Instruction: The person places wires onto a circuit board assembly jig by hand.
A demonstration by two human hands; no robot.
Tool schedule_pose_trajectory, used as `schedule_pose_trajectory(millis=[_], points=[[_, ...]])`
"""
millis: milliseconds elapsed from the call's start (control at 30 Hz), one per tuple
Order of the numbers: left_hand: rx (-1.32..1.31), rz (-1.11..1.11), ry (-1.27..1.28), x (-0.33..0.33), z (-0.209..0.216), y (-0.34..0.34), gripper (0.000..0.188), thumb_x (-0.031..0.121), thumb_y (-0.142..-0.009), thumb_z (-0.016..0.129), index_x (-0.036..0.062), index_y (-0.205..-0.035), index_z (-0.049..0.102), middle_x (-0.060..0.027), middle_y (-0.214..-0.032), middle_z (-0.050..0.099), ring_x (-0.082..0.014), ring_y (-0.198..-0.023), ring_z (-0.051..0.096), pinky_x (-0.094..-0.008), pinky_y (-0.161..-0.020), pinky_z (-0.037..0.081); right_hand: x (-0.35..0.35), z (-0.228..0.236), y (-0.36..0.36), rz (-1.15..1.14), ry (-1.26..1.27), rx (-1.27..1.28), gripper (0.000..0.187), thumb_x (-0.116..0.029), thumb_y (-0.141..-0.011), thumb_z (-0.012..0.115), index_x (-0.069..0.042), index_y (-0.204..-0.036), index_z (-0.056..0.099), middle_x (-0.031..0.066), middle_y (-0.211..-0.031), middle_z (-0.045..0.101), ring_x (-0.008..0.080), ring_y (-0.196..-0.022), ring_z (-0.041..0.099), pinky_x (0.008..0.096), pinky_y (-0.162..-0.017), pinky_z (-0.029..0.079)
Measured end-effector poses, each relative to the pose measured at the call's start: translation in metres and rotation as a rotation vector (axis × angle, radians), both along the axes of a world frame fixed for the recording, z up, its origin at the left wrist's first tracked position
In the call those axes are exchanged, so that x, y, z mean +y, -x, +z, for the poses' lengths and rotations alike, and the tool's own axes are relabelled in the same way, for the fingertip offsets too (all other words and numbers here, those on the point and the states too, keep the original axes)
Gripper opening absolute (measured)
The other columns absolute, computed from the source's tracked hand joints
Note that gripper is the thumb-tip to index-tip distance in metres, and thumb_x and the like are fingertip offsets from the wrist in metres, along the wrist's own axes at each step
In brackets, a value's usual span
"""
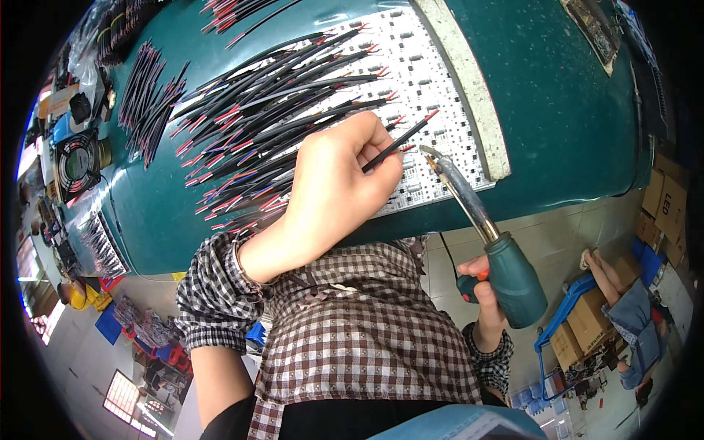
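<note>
One black wire with a red end is being pinched between the thumb and fingers of the left hand, slanting up and to the right over the white circuit board. One soldering iron is sitting in the grasp of the right hand, its fingers wrapping the green handle, which is partly hiding them. So both hands are gripping, one thing each. The iron's bent tip is pointing at the board just beside the wire's red end, apart from it; whether it is touching the board I cannot tell.

Many more wires, too overlapped for a sure count, are lying in one broad heap across the board's left part and onto the green bench. About six small clusters of bared tips are showing in a row along the heap's right side. One pale bar is edging the board on the right.

Farther out, two smaller bunches are lying on the bench: one to the left, one at the far edge of view. One round fan is standing left of them. One checked apron is covering the worker's front. Off to the right, at least two cardboard boxes are resting by one blue trolley, and one other person is staying near them.
</note>
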State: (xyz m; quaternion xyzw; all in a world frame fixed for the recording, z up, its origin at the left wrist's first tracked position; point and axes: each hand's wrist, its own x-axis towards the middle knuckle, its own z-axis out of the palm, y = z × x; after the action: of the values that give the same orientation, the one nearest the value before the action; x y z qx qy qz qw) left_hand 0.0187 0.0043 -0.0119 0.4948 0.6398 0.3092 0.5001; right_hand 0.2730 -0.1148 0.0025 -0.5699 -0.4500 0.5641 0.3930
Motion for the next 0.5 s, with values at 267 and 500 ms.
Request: schedule_pose_trajectory(millis=[267,500], points=[[0.004,-0.010,0.014,0.0006,0.0012,0.0013,0.009,0.005,-0.076,0.067,0.0002,-0.078,0.060,-0.0105,-0.063,0.060,-0.0164,-0.054,0.057,-0.0309,-0.054,0.047,-0.0005,-0.0009,0.0008,0.023,-0.009,-0.073,0.050,-0.020,-0.083,0.082,0.007,-0.118,0.059,0.0095,-0.093,0.073,0.0188,-0.085,0.071,0.0315,-0.082,0.056],[0.003,-0.015,0.017,0.0016,0.0031,0.0010,0.009,0.005,-0.076,0.067,-0.0002,-0.079,0.060,-0.0108,-0.063,0.060,-0.0166,-0.054,0.057,-0.0308,-0.054,0.047,-0.0005,-0.0020,0.0025,-0.013,0.009,-0.039,0.050,-0.020,-0.083,0.083,0.007,-0.117,0.060,0.0084,-0.092,0.073,0.0182,-0.085,0.070,0.0309,-0.082,0.055]])
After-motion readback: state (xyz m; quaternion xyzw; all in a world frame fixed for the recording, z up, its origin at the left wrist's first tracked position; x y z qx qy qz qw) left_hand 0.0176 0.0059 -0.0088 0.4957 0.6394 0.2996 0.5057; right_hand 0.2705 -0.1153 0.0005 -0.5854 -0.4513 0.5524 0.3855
